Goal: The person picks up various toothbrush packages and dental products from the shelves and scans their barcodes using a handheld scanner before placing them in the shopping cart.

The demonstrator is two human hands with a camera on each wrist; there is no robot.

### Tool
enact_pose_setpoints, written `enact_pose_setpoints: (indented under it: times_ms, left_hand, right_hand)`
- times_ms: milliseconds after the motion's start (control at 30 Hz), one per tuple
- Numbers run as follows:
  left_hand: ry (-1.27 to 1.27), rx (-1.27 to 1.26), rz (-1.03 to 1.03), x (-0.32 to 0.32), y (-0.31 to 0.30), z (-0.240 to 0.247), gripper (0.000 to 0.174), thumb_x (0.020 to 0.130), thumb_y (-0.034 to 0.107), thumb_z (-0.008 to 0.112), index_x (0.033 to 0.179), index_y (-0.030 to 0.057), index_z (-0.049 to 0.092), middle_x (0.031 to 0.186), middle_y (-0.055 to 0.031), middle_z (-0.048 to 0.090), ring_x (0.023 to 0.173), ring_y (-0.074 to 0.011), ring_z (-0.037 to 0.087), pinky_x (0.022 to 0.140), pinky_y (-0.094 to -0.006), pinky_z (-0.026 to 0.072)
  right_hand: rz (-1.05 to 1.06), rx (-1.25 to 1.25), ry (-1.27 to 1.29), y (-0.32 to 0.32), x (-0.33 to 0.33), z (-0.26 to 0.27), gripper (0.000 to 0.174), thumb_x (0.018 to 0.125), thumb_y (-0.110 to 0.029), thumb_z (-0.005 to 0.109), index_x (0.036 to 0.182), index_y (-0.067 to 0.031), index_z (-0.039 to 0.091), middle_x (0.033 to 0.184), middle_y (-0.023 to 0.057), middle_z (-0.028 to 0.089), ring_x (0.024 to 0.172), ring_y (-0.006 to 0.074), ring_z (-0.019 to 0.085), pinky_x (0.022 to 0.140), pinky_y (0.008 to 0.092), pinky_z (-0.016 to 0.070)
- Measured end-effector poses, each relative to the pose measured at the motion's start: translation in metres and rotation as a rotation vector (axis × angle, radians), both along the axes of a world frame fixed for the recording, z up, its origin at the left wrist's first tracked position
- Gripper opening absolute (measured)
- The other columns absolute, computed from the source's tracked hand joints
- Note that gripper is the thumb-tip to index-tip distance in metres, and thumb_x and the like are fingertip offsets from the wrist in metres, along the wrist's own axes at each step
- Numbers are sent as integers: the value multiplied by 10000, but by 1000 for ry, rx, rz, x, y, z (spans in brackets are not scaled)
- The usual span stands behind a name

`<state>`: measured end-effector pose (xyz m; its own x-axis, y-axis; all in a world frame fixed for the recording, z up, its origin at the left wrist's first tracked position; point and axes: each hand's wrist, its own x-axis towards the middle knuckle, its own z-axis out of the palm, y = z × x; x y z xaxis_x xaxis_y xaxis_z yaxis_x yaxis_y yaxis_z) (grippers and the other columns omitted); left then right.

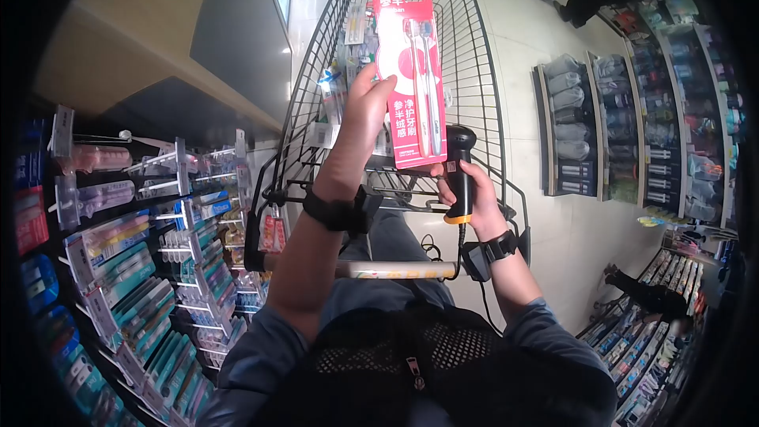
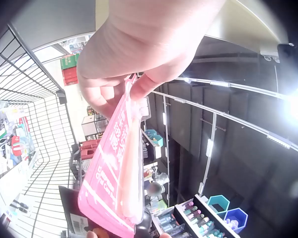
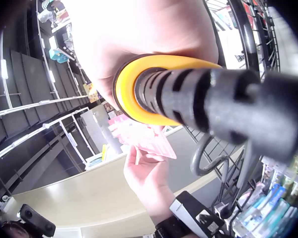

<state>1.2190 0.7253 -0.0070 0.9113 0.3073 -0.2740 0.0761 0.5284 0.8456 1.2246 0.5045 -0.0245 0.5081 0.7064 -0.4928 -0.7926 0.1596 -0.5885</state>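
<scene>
Two slim toothbrushes [image 1: 423,103] show on the flat pink-and-white card pack [image 1: 402,63] your left hand [image 1: 368,101] pinches by its left edge, above the black wire shopping cart [image 1: 484,79]. Your right hand [image 1: 481,202] grasps the black, yellow-ringed plastic handheld scanner [image 1: 460,174] beside the pack's near right corner. Small clear packages [image 1: 356,25] lie left in the cart.

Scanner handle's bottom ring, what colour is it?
The ring is yellow-orange, best seen in the right wrist view.
</scene>
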Motion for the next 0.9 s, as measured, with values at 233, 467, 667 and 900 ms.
enact_pose_setpoints:
  times_ms: [233, 467, 667, 900]
  left_hand:
    - [-35, -32, 21, 1, 1, -4, 336, 852, 148, 460, 1158, 14, 427, 1018, -95, 584, 911, -151, 571, 833, -283, 374]
    - [-18, -36, 32, 0, 1, 1, 321, 850, 142, 460, 1144, 15, 437, 1007, -90, 585, 907, -144, 571, 820, -280, 380]
    - [3, -13, 50, 3, 3, -4, 305, 856, 134, 446, 1137, 14, 441, 1012, -83, 577, 897, -137, 570, 797, -270, 401]
    - [25, -90, 89, 5, 5, -4, 288, 869, 131, 436, 1126, -1, 448, 1017, -97, 571, 914, -151, 568, 803, -283, 427]
  right_hand:
    - [-15, 17, -22, 1, 1, -4, 370, 856, -307, 406, 900, 53, 480, 720, 82, 508, 466, 124, 425, 462, 238, 366]
    - [-116, -75, -10, 9, -4, 8, 370, 847, -313, 419, 894, 50, 471, 660, 76, 491, 441, 121, 409, 449, 232, 360]
    - [-4, 74, 24, -4, 2, -10, 303, 863, -264, 419, 1015, -4, 450, 797, 97, 540, 476, 140, 443, 467, 248, 367]
    - [-55, 41, 22, 2, 0, 0, 324, 861, -255, 425, 1051, 7, 440, 799, 97, 541, 478, 135, 439, 468, 242, 358]
